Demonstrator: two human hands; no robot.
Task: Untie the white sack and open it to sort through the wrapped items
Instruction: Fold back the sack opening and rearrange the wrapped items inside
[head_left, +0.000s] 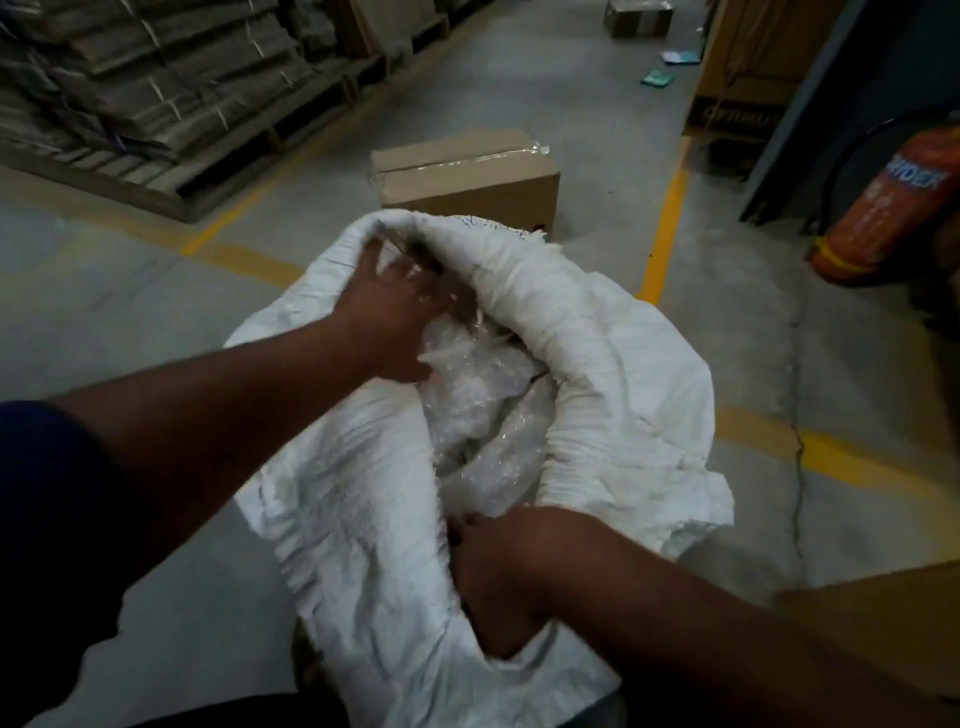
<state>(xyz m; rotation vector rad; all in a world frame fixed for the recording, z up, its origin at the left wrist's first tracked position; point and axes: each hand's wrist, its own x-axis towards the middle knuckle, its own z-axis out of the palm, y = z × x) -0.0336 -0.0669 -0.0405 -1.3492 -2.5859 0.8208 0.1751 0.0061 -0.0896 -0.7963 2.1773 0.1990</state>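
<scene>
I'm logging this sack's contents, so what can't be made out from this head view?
Head view:
Wrapped items: crinkled clear plastic hides what they are and their count.
Left hand: fingertips blurred amid the wrap, grip unclear.
Right hand: fingertips buried in folds of the white sack.
Fire extinguisher: cut off by the right edge, label blurred.
</scene>
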